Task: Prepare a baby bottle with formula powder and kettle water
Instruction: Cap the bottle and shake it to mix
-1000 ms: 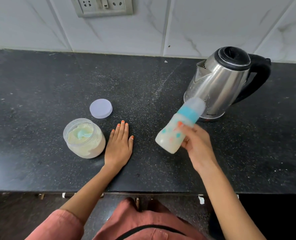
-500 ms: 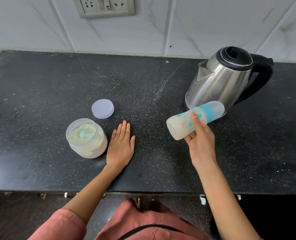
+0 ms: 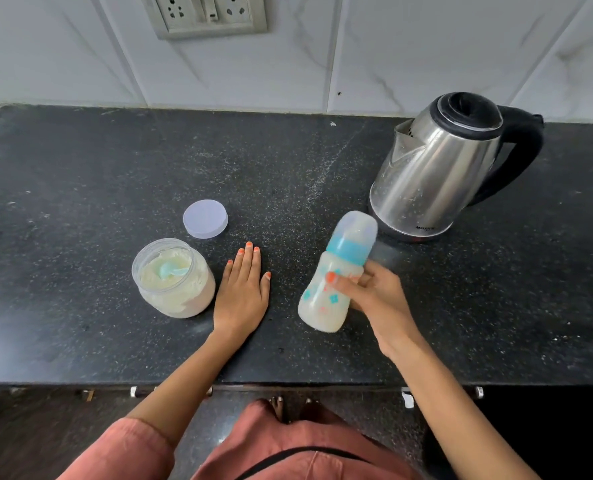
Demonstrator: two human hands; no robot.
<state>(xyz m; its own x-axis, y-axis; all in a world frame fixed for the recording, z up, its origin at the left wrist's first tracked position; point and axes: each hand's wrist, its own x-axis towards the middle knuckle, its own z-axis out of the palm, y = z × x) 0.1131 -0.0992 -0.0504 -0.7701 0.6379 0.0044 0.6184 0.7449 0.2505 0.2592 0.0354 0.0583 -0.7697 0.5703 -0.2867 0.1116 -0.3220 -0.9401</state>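
Bottle [image 3: 333, 282], milky and capped, hangs tilted above the counter [image 3: 80, 174], gripped in the right hand [image 3: 374, 299]. Left hand [image 3: 241, 292] lies flat, fingers straight, beside the open powder jar [image 3: 173, 277]. Half a second ago the bottle lay nearly sideways, closer to the kettle [image 3: 440, 171].

1. The one camera sits on the person's head and looks forward and down.
2. It is close above the black counter [image 3: 80, 202], so the left hand [image 3: 243, 292] and right hand [image 3: 374, 299] sit mid-frame.
3. The view is wide: the tiled wall [image 3: 426, 46] runs along the top and the person's pink clothes [image 3: 305, 448] show at the bottom.
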